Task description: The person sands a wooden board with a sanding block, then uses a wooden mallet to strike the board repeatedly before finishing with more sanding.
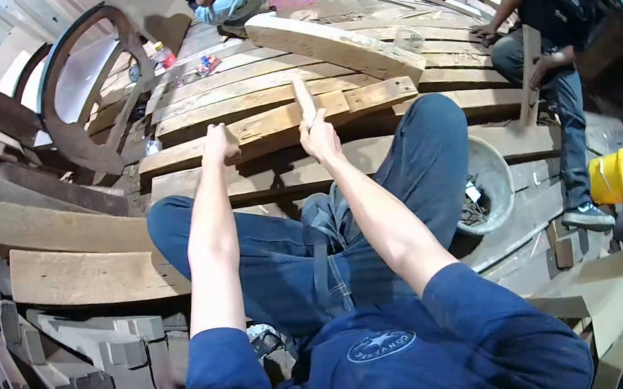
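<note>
My right hand (320, 138) is closed round the lower end of a pale wooden stick (303, 100), which points up and away over a long plank. That plank (267, 122) lies crosswise in front of my legs, with dark marks or holes at its right end. Over the plank's left part, my left hand (221, 145) is closed in a fist; what it grips, if anything, is hidden. Beyond both hands a thick squared beam (337, 45) rests diagonally on the slatted wood.
Curved wooden frames (87, 91) stand at the left, above stacked boards (88, 275). A round metal basin (496, 186) with small dark pieces sits by my right knee. At the right, a person (544, 19) holds a board; a yellow bucket (610, 177) is nearby. Two more people crouch at the back.
</note>
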`<state>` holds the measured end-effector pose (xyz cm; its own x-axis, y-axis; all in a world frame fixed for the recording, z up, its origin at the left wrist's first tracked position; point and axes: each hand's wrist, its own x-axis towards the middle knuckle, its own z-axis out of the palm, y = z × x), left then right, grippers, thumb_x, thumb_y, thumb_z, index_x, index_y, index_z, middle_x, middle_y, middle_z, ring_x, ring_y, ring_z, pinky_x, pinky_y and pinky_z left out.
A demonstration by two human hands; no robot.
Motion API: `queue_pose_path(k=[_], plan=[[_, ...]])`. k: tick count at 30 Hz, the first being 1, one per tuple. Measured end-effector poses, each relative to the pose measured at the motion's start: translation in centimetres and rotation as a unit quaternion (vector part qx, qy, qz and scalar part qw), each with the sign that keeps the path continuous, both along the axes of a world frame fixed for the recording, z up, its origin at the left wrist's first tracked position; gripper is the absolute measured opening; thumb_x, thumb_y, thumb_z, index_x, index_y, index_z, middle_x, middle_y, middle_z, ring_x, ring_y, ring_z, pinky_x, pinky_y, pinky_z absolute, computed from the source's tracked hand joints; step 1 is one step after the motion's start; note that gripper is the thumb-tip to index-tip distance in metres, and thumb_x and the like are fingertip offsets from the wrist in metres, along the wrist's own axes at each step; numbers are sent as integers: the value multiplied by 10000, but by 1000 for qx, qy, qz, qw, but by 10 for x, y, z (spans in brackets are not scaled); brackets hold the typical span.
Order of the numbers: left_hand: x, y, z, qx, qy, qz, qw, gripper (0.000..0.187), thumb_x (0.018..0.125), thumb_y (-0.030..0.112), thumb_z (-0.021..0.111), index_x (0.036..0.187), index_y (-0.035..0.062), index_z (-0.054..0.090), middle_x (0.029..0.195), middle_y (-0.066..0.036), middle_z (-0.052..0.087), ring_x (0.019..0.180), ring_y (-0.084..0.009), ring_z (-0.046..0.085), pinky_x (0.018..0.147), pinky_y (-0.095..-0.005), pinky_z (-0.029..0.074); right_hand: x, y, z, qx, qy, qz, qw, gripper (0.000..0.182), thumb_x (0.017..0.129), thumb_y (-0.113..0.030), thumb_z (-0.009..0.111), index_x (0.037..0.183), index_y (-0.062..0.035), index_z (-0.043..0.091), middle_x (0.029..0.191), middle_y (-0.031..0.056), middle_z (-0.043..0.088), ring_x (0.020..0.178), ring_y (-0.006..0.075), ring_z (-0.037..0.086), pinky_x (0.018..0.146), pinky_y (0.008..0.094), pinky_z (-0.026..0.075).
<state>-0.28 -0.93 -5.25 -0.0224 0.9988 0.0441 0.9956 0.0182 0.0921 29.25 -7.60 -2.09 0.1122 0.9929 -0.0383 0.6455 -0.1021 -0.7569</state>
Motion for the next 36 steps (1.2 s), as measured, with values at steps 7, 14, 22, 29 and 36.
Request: queue_pose_path(k=[7,14,22,29,36], plan=[[6,-18,22,-23,-58,27,998,919,460,315,912,1265,13,587,1189,-227,594,1101,-367,599,954,-418,519,-27,-8,-9,27,-88,97,991,726,974,-334,454,1571,-216,58,1105,361,586,942,495,648,829,544,535],[-2,-11,8,-12,-41,13,999,895,473,271,856,1292,94,543,1199,-187,543,1096,-356,600,932,-442,538,-49,-17,-23,59,-129,221,965,656,938,-306,515,1529,-224,243,952,299,663,890,471,663,810,555,531],[-13,-3,-2,-8,-56,-8,998,966,471,290,929,1333,100,536,1246,-164,548,1157,-344,579,962,-443,526,-28,-8,8,1,-127,116,985,685,938,-289,493,1545,-292,177,982,271,683,905,438,683,844,540,534],[-6,-10,6,1,-124,26,992,989,415,291,941,1293,13,580,1162,-237,586,1095,-381,591,952,-406,511,-46,-31,-5,15,-149,333,931,742,922,-277,524,1553,-328,137,1013,302,650,934,463,660,830,556,526],[-2,-14,16,-25,-65,19,997,940,459,285,924,1298,109,537,1247,-147,524,1144,-343,580,952,-447,525,-24,-11,5,3,-154,132,979,771,920,-211,494,1560,-311,76,971,294,676,906,433,690,818,541,541]])
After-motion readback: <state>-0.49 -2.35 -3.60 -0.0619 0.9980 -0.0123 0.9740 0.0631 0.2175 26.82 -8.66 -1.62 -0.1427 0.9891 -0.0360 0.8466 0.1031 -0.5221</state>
